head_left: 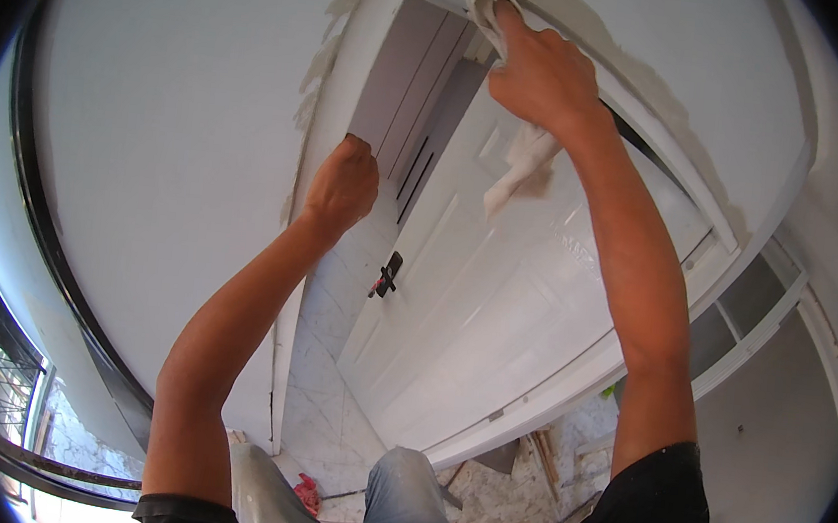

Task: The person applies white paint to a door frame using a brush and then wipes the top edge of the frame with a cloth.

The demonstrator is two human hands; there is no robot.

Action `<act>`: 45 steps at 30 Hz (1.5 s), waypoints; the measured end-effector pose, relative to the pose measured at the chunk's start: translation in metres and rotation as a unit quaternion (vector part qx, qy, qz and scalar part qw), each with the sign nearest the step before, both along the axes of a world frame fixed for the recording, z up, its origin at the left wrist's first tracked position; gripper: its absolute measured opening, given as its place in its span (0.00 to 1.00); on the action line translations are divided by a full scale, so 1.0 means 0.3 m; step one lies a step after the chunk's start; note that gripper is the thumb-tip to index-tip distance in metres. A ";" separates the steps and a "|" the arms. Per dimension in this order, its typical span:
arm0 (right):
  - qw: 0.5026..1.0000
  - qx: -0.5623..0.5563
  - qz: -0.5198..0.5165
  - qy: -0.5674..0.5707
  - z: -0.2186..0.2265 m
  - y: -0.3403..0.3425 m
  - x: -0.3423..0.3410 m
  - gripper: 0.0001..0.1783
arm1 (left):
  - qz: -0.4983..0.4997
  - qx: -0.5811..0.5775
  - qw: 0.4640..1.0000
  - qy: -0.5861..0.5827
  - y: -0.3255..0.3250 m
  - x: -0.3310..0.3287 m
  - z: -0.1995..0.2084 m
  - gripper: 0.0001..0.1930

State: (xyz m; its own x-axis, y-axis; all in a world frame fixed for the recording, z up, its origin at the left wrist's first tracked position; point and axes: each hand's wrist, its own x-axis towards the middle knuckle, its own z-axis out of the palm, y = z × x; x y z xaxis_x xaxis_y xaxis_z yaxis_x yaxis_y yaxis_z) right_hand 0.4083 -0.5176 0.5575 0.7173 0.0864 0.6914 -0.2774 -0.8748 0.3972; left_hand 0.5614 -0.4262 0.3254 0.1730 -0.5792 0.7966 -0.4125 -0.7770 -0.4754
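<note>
A white door frame [368, 68] surrounds a doorway in front of me. My left hand [343, 183] is closed round the edge of its left side, the fingertips hidden behind that edge. Higher up, my right hand [546, 81] grips a crumpled cream rag [522, 171] and presses part of it to the top of the frame. The rag's loose end hangs below my wrist. Inside the doorway a white panelled door [475, 306] stands ajar, with a black lever handle [387, 275] on it.
Grey filler [318, 68] is smeared along the wall beside the frame. Marble-patterned floor tiles [331, 353] continue through the doorway. Wood strips [543, 462] and debris lie at lower right, and a red bag-like item [307, 494] by my legs. A metal railing [2, 355] shows at far left.
</note>
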 end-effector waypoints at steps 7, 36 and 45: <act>0.997 0.006 -0.066 -0.038 -0.019 -0.143 -0.087 0.38 | -0.016 0.018 1.000 0.020 0.008 0.000 0.003 0.09; 0.996 0.084 0.012 -0.039 -0.041 -0.224 -0.136 0.35 | 0.008 -0.003 1.000 0.024 0.006 0.015 0.020 0.12; 0.996 0.058 0.045 -0.045 -0.054 -0.228 -0.100 0.36 | 0.015 0.004 1.000 -0.001 -0.011 0.008 0.021 0.09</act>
State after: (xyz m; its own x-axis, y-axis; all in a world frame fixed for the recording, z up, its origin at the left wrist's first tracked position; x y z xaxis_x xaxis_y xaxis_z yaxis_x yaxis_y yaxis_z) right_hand 0.3781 -0.5859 0.5413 0.6444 0.0625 0.7621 -0.2266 -0.9363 0.2683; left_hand 0.5637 -0.4295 0.3318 0.1884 -0.5799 0.7926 -0.3878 -0.7854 -0.4825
